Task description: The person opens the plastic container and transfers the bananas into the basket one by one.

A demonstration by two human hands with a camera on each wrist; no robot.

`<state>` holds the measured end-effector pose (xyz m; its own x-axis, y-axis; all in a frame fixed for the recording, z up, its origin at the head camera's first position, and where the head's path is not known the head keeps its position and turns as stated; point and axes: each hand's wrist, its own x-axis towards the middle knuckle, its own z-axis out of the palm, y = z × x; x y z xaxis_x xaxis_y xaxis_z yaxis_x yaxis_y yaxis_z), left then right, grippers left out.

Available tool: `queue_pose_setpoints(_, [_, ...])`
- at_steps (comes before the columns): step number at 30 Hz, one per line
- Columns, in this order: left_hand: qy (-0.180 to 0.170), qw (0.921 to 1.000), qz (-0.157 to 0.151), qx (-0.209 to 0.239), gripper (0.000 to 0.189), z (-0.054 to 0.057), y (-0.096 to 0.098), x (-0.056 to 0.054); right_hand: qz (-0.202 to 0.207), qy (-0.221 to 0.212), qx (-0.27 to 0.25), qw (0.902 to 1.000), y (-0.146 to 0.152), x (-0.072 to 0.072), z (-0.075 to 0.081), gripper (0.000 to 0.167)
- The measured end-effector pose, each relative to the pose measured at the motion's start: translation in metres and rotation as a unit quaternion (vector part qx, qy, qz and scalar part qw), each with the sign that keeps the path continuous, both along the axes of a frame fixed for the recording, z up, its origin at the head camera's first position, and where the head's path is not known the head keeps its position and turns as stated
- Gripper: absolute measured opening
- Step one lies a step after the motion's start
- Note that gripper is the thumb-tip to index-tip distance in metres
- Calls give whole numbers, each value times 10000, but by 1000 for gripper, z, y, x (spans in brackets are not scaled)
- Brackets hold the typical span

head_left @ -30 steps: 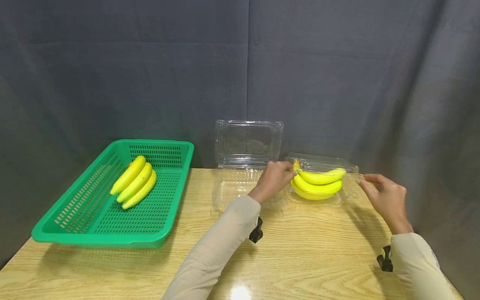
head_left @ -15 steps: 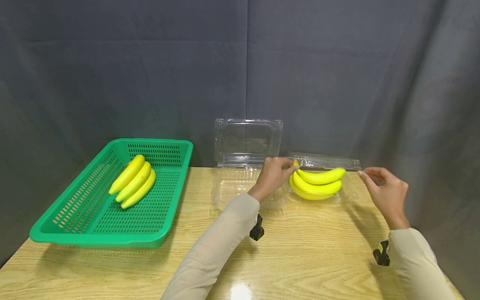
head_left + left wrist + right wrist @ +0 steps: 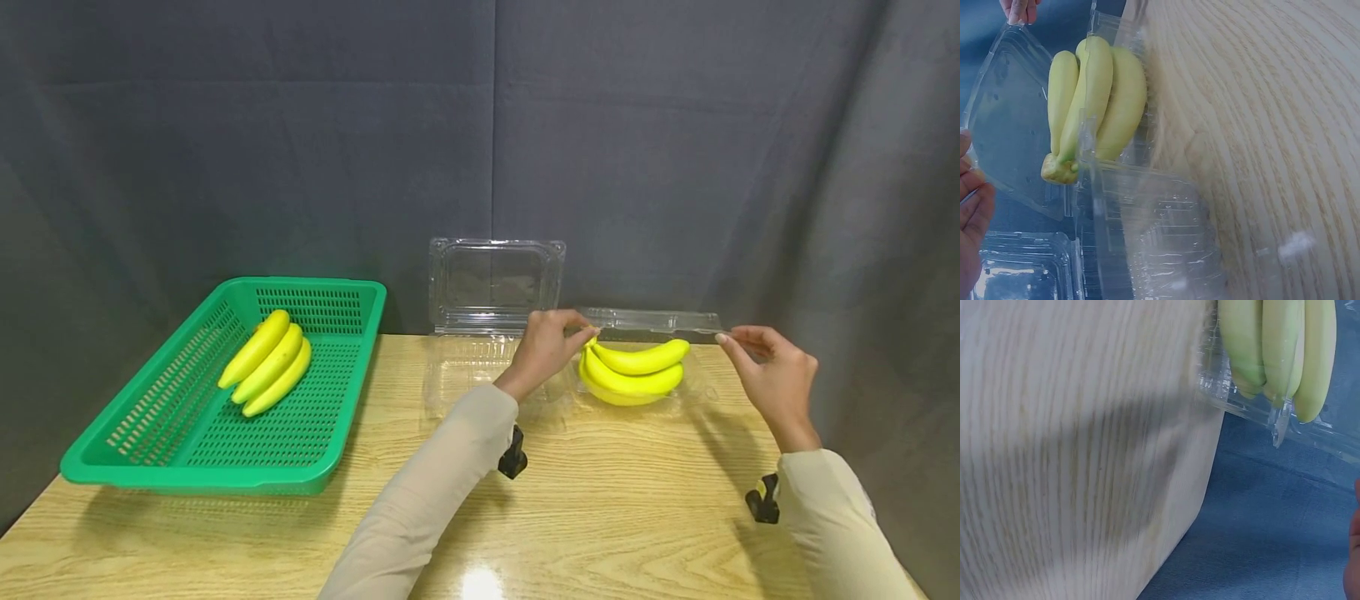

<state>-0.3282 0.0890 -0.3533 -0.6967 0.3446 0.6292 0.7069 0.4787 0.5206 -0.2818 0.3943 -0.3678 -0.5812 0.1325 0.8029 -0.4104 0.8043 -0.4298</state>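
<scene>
Left hand (image 3: 546, 348), right hand (image 3: 782, 379) both pinching opposite ends of clear lid (image 3: 651, 320) behind banana bunch (image 3: 632, 377).

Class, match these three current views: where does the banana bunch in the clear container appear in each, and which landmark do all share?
Head: banana bunch right of centre, below mid-height.
Left wrist: banana bunch upper left of centre, stem end lowest.
Right wrist: banana bunch top right, cut by the top edge.
Shared landmark: wood-grained table.
</scene>
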Motion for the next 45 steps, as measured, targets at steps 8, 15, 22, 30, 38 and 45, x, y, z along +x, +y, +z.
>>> queue_pose_setpoints(8, [117, 9998, -7, 151, 19, 7, 1, -1, -30, -108, -208, 9997, -3, 0, 7, 25])
queue_pose_setpoints(15, [-81, 9986, -57, 526, 20, 11, 1, 0, -86, -85, -479, 9988, -7, -1, 14, 28])
queue_pose_setpoints(22, [-303, 9948, -67, 974, 18, 14, 1, 0, -121, -221, -704, 9972, -12, -4, 18, 31])
queue_pose_setpoints(30, [-401, 9888, 102, 1435, 17, 14, 0, -2, -111, -640, -1200, 9906, -19, -5, 22, 39])
queue_pose_setpoints(38, [-359, 9842, 309, 1705, 19, 13, 2, -5, -172, -930, -1684, 9812, -25, -9, 26, 42])
queue_pose_setpoints(45, [-526, 9810, 134, 1862, 24, 16, 4, -7, -153, -1157, -2058, 9716, -27, -15, 28, 47])
